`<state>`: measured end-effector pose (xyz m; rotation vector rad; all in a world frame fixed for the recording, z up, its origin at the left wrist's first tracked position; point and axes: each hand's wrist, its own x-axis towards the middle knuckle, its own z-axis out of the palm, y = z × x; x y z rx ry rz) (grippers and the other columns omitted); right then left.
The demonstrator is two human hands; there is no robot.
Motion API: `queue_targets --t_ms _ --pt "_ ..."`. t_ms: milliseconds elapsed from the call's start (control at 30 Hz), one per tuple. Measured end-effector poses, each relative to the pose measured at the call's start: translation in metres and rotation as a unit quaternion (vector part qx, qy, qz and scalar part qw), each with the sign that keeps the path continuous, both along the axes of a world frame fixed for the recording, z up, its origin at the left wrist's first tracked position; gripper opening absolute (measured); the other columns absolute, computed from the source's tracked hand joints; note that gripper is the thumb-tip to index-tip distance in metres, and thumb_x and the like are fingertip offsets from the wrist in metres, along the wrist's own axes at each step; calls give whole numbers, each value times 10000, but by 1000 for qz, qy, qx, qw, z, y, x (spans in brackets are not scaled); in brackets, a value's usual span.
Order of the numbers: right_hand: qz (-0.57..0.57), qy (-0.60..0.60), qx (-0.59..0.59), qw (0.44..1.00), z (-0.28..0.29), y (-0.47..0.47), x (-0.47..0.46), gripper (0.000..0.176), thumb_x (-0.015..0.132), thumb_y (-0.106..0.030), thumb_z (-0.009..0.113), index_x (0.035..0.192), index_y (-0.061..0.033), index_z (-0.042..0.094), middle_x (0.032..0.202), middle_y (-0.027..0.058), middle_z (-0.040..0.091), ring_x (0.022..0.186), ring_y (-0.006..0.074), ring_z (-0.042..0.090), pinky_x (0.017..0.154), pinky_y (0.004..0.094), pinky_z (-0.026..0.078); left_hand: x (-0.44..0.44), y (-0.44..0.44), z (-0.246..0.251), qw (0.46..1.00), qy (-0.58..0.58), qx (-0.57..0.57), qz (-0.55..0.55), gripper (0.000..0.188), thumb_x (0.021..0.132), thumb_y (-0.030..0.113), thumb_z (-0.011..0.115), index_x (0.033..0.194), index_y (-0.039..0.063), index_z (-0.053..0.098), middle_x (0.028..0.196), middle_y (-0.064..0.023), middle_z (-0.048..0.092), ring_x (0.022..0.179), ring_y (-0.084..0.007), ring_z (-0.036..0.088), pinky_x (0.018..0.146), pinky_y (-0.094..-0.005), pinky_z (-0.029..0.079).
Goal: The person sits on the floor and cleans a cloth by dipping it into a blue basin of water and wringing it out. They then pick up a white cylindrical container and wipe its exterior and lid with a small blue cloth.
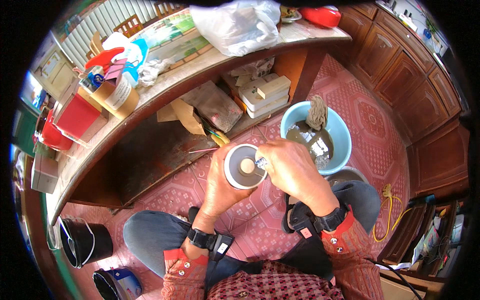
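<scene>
My left hand (215, 183) is wrapped around a white-rimmed round vessel (245, 183), tilted so that its mouth faces me. Inside it the walls look grey, and a pale round knob (247, 165) shows at the centre. At the right of the rim, my right hand (288, 165) pinches a small blue-and-white item (261, 162). A thin rod seems to reach from there into the vessel; what it is exactly is partly hidden by my fingers. Beyond my right hand stands a light blue basin (342, 139) of murky water, with a grey-brown cloth (318, 112) over its far rim.
A curved counter (180, 73) with an open lower shelf (146, 150) runs ahead and left. Another basin (350, 173) sits by my right knee. Black buckets (88, 240) stand at lower left. A yellow cord (390, 213) lies on the tiled floor (165, 197) near wooden cabinets (397, 63).
</scene>
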<state>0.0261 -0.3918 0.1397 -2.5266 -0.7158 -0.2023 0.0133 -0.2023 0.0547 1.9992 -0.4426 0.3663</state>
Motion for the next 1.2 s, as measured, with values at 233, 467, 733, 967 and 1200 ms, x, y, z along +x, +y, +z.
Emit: queue_targets --t_ms 233,467,733,967,1200 --pt "-14 -37 47 998 -7 12 5 117 772 -9 649 885 -38 654 868 158 651 841 382 636 727 460 511 -2 0 2 998 34 -39 -27 915 550 156 914 1330 51 446 1244 -119 553 1171 -266 561 1034 -385 447" --pt "22 -42 91 995 -7 10 5 170 726 -21 725 887 -51 678 844 92 641 839 302 634 732 400 519 -2 2 -4 997 36 -55 -36 864 567 173 905 1306 55 473 1223 -136 552 1154 -295 565 1011 -389 459" --pt "97 -77 68 990 -5 19 -2 76 760 -30 651 829 -62 648 820 88 627 843 302 626 721 420 515 2 6 -6 997 42 -59 4 869 564 178 901 1309 52 470 1218 -144 552 1160 -313 564 1016 -400 455" --pt "97 -30 5 995 4 10 0 155 724 10 685 864 -56 670 824 98 633 837 304 614 732 415 503 3 8 -3 999 13 -37 29 844 570 177 903 1290 56 480 1207 -160 557 1154 -331 568 1004 -417 461" --pt "51 -69 -51 995 5 14 -1 113 752 -16 666 859 -51 659 820 96 638 850 300 618 748 426 509 5 9 -3 999 -1 -36 33 844 583 177 910 1289 42 470 1210 -134 552 1147 -295 567 1010 -386 460"
